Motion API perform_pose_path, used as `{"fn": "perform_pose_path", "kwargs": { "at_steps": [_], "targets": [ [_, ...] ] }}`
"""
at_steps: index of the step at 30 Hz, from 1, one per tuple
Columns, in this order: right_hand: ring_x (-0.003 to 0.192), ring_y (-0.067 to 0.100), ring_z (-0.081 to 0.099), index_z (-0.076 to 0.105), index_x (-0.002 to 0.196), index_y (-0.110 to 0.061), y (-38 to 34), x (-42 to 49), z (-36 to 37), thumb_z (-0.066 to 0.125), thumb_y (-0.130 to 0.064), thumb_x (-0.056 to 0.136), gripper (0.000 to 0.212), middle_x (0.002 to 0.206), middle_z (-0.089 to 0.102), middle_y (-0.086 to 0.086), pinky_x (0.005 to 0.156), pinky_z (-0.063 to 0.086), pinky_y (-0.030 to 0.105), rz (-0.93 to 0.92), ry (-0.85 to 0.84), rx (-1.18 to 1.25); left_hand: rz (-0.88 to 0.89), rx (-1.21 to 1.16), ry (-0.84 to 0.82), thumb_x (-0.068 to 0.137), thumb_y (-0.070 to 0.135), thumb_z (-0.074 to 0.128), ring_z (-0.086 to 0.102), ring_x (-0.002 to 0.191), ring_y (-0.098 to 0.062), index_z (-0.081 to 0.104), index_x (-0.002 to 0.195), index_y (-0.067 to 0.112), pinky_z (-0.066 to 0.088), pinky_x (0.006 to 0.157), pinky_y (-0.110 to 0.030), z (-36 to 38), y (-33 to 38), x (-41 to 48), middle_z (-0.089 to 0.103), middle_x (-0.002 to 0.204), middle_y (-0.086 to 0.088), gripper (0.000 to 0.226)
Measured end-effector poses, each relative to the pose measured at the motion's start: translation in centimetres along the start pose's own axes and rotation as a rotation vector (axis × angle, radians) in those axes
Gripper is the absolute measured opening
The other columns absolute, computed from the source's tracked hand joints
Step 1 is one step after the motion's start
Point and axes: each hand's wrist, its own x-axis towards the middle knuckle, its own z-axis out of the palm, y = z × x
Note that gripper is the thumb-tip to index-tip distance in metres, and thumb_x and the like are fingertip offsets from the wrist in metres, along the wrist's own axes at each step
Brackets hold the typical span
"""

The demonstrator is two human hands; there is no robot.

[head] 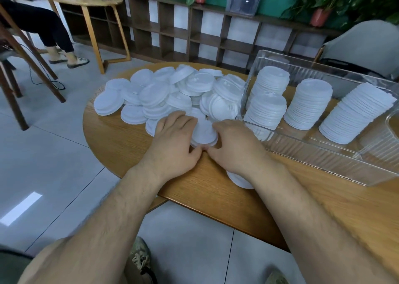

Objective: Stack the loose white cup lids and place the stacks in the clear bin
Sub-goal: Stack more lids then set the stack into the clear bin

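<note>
A heap of loose white cup lids covers the far left part of the round wooden table. My left hand and my right hand cup a short stack of lids from both sides at the heap's near edge. The clear bin stands to the right and holds several tall lid stacks, the rightmost one leaning. Another lid lies partly hidden under my right wrist.
A person sits at another wooden table at the far left, with chair legs near it. A low shelf unit with potted plants lines the back wall. A grey chair stands behind the bin.
</note>
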Motion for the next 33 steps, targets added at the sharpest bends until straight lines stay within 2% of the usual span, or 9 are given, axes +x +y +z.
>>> {"fn": "perform_pose_path", "kwargs": {
  "at_steps": [6,9,12,14,17,20,23,27,33],
  "targets": [
    [0.107,0.022,0.052,0.061,0.103,-0.011,-0.1,0.2,0.2,0.064,-0.042,0.095,0.032,0.106,0.06,0.001,0.088,0.042,0.035,0.006,-0.014,0.03,0.031,-0.024,0.009,0.093,0.039,0.064,0.034,0.144,-0.02,0.052,0.144,0.009,0.011,0.114,-0.029,0.1,-0.6,0.2,0.056,0.143,-0.003,0.06],
    [0.121,0.023,0.051,0.063,0.122,-0.01,0.0,-0.3,0.0,0.064,-0.039,0.097,0.038,0.124,0.061,0.005,0.1,0.039,0.034,-0.016,0.003,0.094,0.03,-0.067,0.04,0.091,0.045,0.059,0.035,0.143,-0.019,0.054,0.143,0.011,0.006,0.111,-0.02,-0.2,-0.6,0.0,0.056,0.143,-0.002,0.062],
    [0.13,0.02,0.047,0.057,0.138,-0.012,0.5,-1.4,-0.6,0.063,-0.036,0.098,0.047,0.137,0.057,0.003,0.103,0.034,0.024,-0.045,0.065,0.164,0.025,-0.131,0.074,0.085,0.049,0.057,0.037,0.139,-0.017,0.058,0.139,0.014,0.0,0.106,-0.007,-0.8,-0.1,-0.2,0.056,0.141,0.0,0.064],
    [0.134,0.015,0.045,0.054,0.143,-0.015,1.2,-2.5,-1.0,0.063,-0.037,0.098,0.051,0.142,0.055,-0.001,0.102,0.03,0.018,-0.056,0.119,0.207,0.027,-0.204,0.095,0.083,0.051,0.061,0.042,0.135,-0.013,0.06,0.136,0.018,0.006,0.111,-0.011,-1.1,0.4,-0.2,0.056,0.138,0.005,0.062],
    [0.134,0.009,0.045,0.057,0.142,-0.017,2.5,-4.6,-1.5,0.065,-0.04,0.096,0.052,0.143,0.055,-0.005,0.108,0.029,0.017,-0.067,0.204,0.261,0.042,-0.338,0.074,0.083,0.054,0.064,0.048,0.128,-0.005,0.063,0.133,0.023,0.028,0.115,-0.028,-1.3,1.5,-0.4,0.058,0.133,0.013,0.059],
    [0.131,0.005,0.048,0.061,0.138,-0.02,4.2,-7.1,-1.5,0.066,-0.044,0.094,0.05,0.138,0.059,-0.008,0.111,0.036,0.02,-0.073,0.269,0.325,0.089,-0.427,0.02,0.085,0.056,0.064,0.051,0.124,-0.001,0.063,0.132,0.024,0.04,0.111,-0.031,-1.0,2.9,-0.8,0.058,0.129,0.016,0.057],
    [0.128,0.003,0.051,0.063,0.136,-0.018,5.9,-9.2,-0.9,0.068,-0.043,0.093,0.05,0.135,0.06,-0.009,0.11,0.038,0.018,-0.037,0.316,0.369,0.144,-0.455,-0.036,0.085,0.059,0.059,0.052,0.125,0.0,0.064,0.132,0.022,0.04,0.11,-0.024,-0.2,4.4,-1.1,0.058,0.129,0.016,0.06],
    [0.122,0.008,0.057,0.066,0.129,-0.012,7.1,-10.3,0.1,0.073,-0.033,0.092,0.043,0.128,0.064,-0.004,0.106,0.044,0.026,-0.085,0.398,0.399,0.183,-0.456,-0.056,0.086,0.056,0.059,0.053,0.124,0.001,0.065,0.131,0.018,0.037,0.106,-0.013,0.5,5.3,-1.4,0.06,0.129,0.012,0.058],
    [0.117,0.006,0.058,0.069,0.124,-0.01,7.9,-11.0,1.0,0.077,-0.026,0.089,0.039,0.122,0.065,-0.004,0.105,0.039,0.014,-0.109,0.447,0.427,0.227,-0.464,-0.058,0.088,0.049,0.062,0.054,0.122,0.002,0.067,0.127,0.014,0.035,0.106,-0.012,1.6,5.7,-2.0,0.061,0.126,0.009,0.053]
  ]
}}
